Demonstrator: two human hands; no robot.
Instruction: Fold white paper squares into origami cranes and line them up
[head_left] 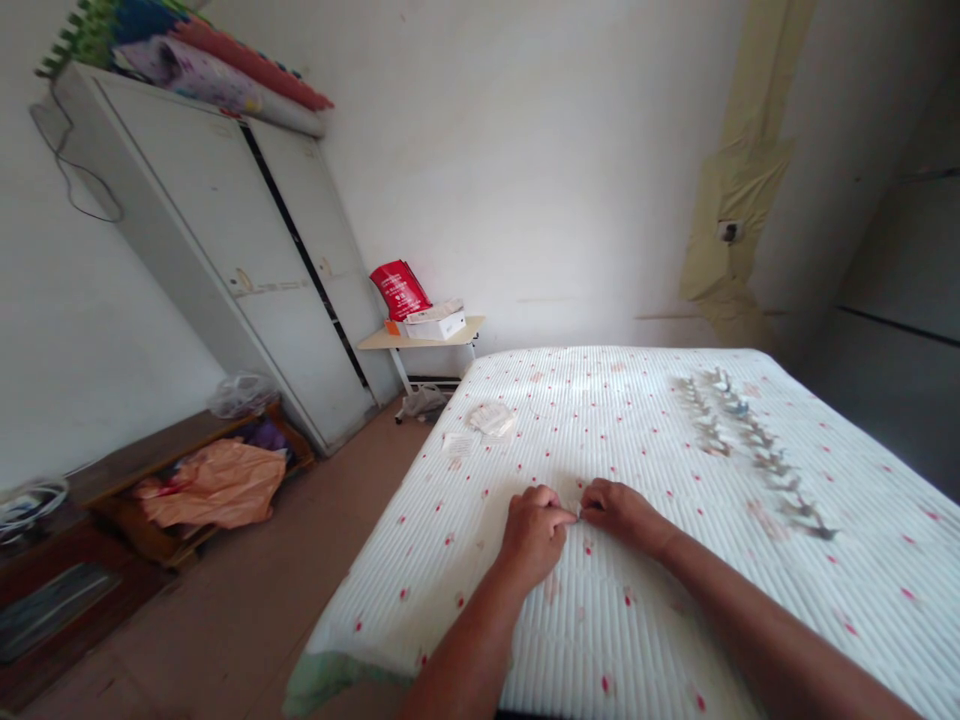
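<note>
My left hand (536, 530) and my right hand (616, 512) meet low over the middle of a white bedspread (540, 620) with red dots. Between their fingertips is a small pale piece of paper (573, 508), mostly covered by the fingers. Both hands are closed, pinching it from either side. Beyond my left hand, a small pile of pale paper pieces (493, 419) lies on the bed. To the right, several small folded figures (765, 440) stand in slanting rows, too blurred to show detail.
A small table (472, 327) past the bed's far left corner holds a red bag (400, 289) and a white box (439, 324). A grey cabinet (217, 200) stands at the left, near a low wooden bench (142, 455) with an orange bag (217, 485).
</note>
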